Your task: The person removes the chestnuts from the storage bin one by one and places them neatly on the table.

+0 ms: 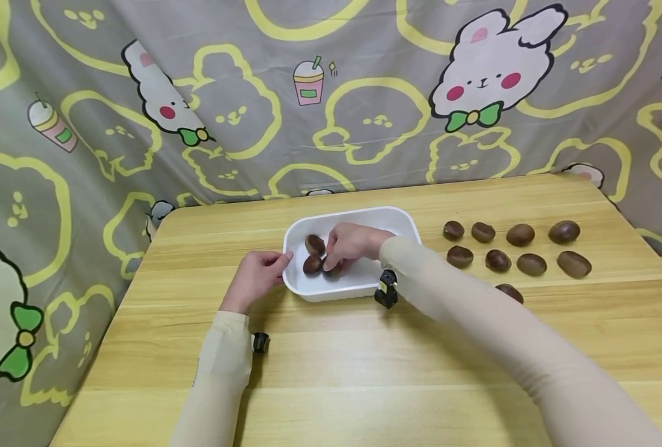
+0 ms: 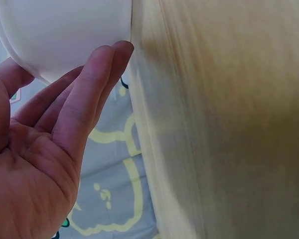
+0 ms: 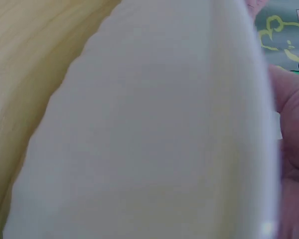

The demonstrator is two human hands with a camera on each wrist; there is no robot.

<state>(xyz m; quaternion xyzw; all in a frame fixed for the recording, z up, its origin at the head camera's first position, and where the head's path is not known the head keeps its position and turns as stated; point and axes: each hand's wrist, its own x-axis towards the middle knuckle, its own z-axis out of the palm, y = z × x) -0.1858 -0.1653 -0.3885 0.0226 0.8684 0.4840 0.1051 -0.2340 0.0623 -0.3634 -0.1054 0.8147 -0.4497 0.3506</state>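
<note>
A white plastic tray [image 1: 364, 287] with rounded corners stands on the table. My left hand [image 1: 255, 277] grips its left end, thumb on the rim and fingers against the outer wall, as the left wrist view shows of the tray [image 2: 65, 30] and hand [image 2: 45, 139]. Inside the tray, my right hand [image 1: 355, 242] reaches down and pinches a brown chestnut [image 1: 332, 271], partly covered by the fingers. Two more chestnuts lie just left of it, one farther back [image 1: 314, 244] and one nearer [image 1: 311, 265]. In the right wrist view the tray wall [image 3: 139, 124] hides most of that hand.
To the tray's right, several chestnuts [image 1: 520, 234] lie in two rows on the wooden table [image 1: 331, 385]. Another chestnut [image 1: 510, 293] is partly behind the right sleeve [image 1: 476, 323]. A patterned grey curtain [image 1: 375, 149] hangs along the table's back and left edges.
</note>
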